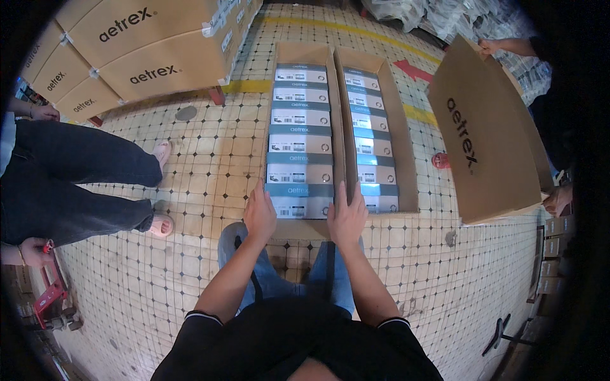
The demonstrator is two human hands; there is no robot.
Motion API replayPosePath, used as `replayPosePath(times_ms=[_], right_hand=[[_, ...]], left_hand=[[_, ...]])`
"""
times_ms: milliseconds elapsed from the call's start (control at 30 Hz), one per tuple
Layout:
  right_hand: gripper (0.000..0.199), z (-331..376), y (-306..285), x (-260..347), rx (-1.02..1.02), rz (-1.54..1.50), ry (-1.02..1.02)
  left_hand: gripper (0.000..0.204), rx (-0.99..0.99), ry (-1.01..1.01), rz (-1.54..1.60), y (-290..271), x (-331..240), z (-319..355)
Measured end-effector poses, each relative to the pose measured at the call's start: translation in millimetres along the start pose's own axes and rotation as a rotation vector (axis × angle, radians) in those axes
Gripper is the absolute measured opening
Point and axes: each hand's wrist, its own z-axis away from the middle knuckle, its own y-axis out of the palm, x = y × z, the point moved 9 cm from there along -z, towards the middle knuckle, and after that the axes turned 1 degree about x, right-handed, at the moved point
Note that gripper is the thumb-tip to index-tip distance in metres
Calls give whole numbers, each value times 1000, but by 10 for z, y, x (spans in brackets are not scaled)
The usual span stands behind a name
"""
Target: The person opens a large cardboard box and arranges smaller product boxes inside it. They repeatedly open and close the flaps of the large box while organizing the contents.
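Two long open cardboard cartons lie side by side on the tiled floor, each filled with a row of several white and teal shoe boxes [300, 130]. My left hand [260, 214] presses flat on the near left corner of the left carton [305, 54]. My right hand [346, 219] rests with spread fingers on the near end of the wall shared by the left carton and the right carton [399, 136]. Neither hand grips anything. My knees in blue jeans show just below the cartons.
At the right, another person's hands hold a large empty cardboard carton [486, 143] tilted on edge. A stack of closed brown cartons [136, 51] stands on a pallet at top left. A person in dark trousers and sandals [70, 181] sits at left, a red tool [47, 295] near them.
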Motion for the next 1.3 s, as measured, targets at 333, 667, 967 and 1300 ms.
replayPosePath(times_ms=[333,667,967,1300], right_hand=[[68,-3,-20,10,-36,6,-8],[66,1,3,6,-37,48,-31],[67,-18,-21,23,-23,24,-42],[47,51,-565,-831,-91,-297,-190]], left_hand=[[42,-49,72,-5,1,0,2],[44,73,-67,-63,55,55,-17],[43,43,-35,-47,-36,11,-5],[45,-44,74,-32,-94,12,44]])
